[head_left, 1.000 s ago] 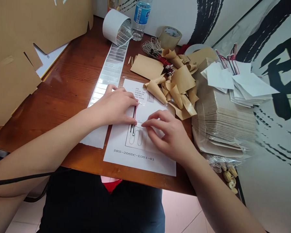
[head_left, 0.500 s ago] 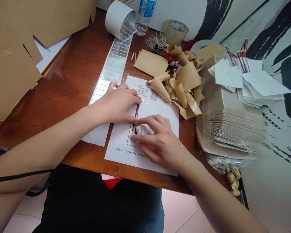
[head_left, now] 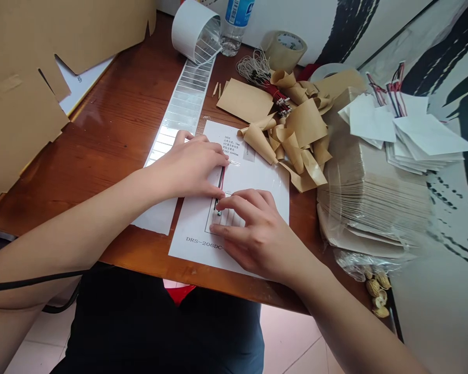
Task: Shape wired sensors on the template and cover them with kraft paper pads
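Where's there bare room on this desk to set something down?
Bare wood lies between the cardboard sheet and the label strip. Right of the printed sheet, kraft paper scraps and a plastic-wrapped stack crowd the desk.

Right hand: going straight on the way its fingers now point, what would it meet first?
The right hand would probably meet the red-and-black wire pair on the printed sheet first; the left hand lies beyond, though depth is unclear.

The brown wood table [head_left: 113,130] had a printed white paper sheet [head_left: 193,221], a long strip of shiny labels [head_left: 189,98], a water bottle [head_left: 231,39], a roll of brown tape [head_left: 284,51], curly brown paper scraps [head_left: 302,124], and a tall stack of brown paper pieces in clear plastic [head_left: 370,202] on it.
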{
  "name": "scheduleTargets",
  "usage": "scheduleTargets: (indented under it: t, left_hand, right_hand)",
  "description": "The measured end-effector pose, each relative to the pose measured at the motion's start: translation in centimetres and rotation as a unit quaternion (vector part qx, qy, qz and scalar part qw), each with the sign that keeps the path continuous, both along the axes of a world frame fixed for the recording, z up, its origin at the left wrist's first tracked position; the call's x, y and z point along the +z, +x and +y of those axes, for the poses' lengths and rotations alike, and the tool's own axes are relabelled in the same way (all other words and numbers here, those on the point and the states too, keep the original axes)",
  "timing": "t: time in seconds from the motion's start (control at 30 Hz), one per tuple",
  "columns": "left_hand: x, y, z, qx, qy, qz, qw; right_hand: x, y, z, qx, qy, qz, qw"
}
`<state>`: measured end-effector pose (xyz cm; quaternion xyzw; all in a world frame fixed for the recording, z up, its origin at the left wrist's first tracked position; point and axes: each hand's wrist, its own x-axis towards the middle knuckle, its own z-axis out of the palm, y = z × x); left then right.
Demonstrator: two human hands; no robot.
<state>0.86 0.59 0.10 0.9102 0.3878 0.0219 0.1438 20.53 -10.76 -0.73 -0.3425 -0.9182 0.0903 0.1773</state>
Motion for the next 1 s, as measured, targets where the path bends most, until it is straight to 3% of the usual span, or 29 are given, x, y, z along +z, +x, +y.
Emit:
scheduleTargets:
  t: [0.4,0.63,1.0]
  left_hand:
    - [0.2,0.0,0.0,0.003,-0.006,0.000,1.000]
    - [0.3,0.0,-0.1,0.002,-0.009,0.000,1.000]
    - [0.1,0.0,0.0,0.001,-0.009,0.000,1.000]
  right_hand:
    - [0.4,0.3,0.2,0.006,-0.012,0.004,1.000]
    - [-0.3,1.8,1.1,-0.122,0.036,0.014,0.992]
    - [-0.8,1.4,1.1,-0.130,0.017,-0.005,0.991]
